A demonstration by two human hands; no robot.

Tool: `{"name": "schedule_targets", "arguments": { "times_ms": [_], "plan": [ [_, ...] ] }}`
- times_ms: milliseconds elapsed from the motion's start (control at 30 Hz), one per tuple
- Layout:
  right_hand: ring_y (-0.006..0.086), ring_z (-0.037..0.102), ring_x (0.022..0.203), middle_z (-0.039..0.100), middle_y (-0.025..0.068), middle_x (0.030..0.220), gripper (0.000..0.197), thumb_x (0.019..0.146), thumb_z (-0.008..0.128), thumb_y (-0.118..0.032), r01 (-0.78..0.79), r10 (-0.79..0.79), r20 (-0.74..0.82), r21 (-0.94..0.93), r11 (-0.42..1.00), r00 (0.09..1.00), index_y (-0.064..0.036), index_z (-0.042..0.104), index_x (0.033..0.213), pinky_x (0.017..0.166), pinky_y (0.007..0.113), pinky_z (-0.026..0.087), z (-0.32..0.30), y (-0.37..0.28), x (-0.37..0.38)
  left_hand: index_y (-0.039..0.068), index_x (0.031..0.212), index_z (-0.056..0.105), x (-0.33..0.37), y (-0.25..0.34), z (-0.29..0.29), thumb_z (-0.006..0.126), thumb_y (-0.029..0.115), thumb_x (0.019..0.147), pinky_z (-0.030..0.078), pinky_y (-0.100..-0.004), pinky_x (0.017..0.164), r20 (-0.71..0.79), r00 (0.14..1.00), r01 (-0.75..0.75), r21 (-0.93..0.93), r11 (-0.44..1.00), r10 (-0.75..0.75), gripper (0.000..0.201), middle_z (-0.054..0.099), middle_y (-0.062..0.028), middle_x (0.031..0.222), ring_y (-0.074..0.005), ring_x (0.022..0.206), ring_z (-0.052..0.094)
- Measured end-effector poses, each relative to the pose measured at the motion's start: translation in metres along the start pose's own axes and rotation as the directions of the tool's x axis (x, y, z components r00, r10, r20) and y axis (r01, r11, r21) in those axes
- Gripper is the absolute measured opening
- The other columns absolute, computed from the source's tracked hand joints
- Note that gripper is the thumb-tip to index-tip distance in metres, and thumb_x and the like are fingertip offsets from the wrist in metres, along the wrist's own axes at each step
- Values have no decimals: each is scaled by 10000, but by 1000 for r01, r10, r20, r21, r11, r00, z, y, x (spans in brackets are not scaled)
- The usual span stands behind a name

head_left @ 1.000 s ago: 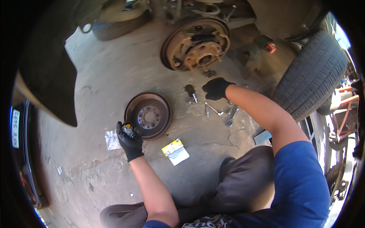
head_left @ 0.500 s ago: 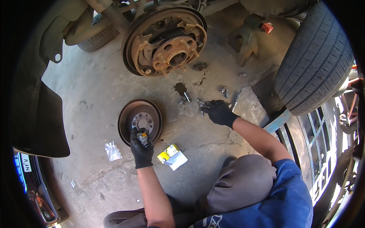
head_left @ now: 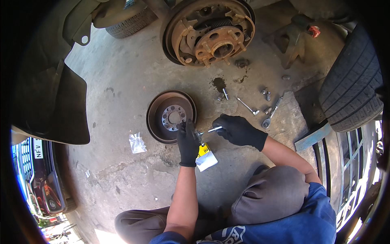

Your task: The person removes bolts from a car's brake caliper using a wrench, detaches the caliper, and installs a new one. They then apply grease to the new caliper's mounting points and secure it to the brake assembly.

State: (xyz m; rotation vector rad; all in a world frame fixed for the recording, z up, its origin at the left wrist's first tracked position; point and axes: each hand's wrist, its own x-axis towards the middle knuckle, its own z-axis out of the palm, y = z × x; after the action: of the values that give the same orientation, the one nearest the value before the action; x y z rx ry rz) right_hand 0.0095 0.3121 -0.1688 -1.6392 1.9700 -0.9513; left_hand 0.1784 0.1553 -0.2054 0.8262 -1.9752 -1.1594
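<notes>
My left hand [head_left: 188, 143], in a black glove, is closed around a small metal wheel cylinder, now mostly hidden by the fingers. Facing it, my right hand [head_left: 240, 130], also gloved in black, grips a slim silver rod [head_left: 214, 129]. The rod's free end points at the left hand and comes close to the part there; whether they touch I cannot tell. Just beyond my left hand lies a rusty brake drum [head_left: 152, 126], open side up. Partly behind that hand sits a yellow and white box [head_left: 206, 159] on the concrete.
An exposed drum brake assembly [head_left: 223, 46] hangs at the far side. Right of the middle lie a ratchet [head_left: 271, 114], a thin wrench [head_left: 246, 105] and sockets [head_left: 266, 93]. A jack stand [head_left: 293, 44] and a tyre [head_left: 353, 85] stand farther right. A plastic bag [head_left: 137, 143] lies left.
My right hand has come back from the tools on the floor, now with the silver rod, toward my left hand. The left hand has turned, covering the wheel cylinder. The view has shifted left.
</notes>
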Motion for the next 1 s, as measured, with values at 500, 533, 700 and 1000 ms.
{"name": "schedule_targets", "arguments": {
  "times_ms": [500, 533, 700, 1000],
  "plan": [
    [418, 668, 1023, 691, 209, 1107, 234, 1000, 626, -177, 6, -12, 77, 85, 996, 997, -74, 584, 1206, 852, 448, 527, 4, -27, 10, -8, 1139, 627, -2, 24, -4, 556, 121, 1039, 461, -373, 785, 134, 991, 11, -9, 1000, -10, 178, 567, -150, 914, -250, 857, 563],
    [419, 667, 1029, 690, 216, 1112, 242, 1001, 628, -180, -56, 42, 73, 196, 979, 996, -71, 579, 1212, 854, 444, 527, 4, -28, 10, -3, 1162, 630, -2, 23, -5, 564, 113, 1032, 464, -374, 809, 158, 982, -117, 88, 989, 102, 186, 571, -158, 949, -271, 885, 566],
    [315, 684, 1043, 680, 185, 1156, 332, 995, 648, -149, -148, 140, 52, 455, 878, 989, -50, 538, 1293, 864, 408, 526, 10, -28, 0, 8, 1183, 639, -5, 18, -6, 605, 100, 1006, 489, -373, 841, 364, 914, -200, 20, 980, 179, 202, 596, -140, 1001, -285, 940, 604],
    [328, 630, 1146, 666, 135, 1217, 344, 861, 671, -148, -478, 423, -225, -453, 752, 878, -111, 675, 1202, 984, 472, 494, -40, 100, -106, 67, 1082, 588, -6, 11, 2, 637, 149, 1005, 514, -258, 575, 605, 592, 789, -569, 231, -532, 124, 612, -62, 897, -169, 724, 648]
  ]
}}
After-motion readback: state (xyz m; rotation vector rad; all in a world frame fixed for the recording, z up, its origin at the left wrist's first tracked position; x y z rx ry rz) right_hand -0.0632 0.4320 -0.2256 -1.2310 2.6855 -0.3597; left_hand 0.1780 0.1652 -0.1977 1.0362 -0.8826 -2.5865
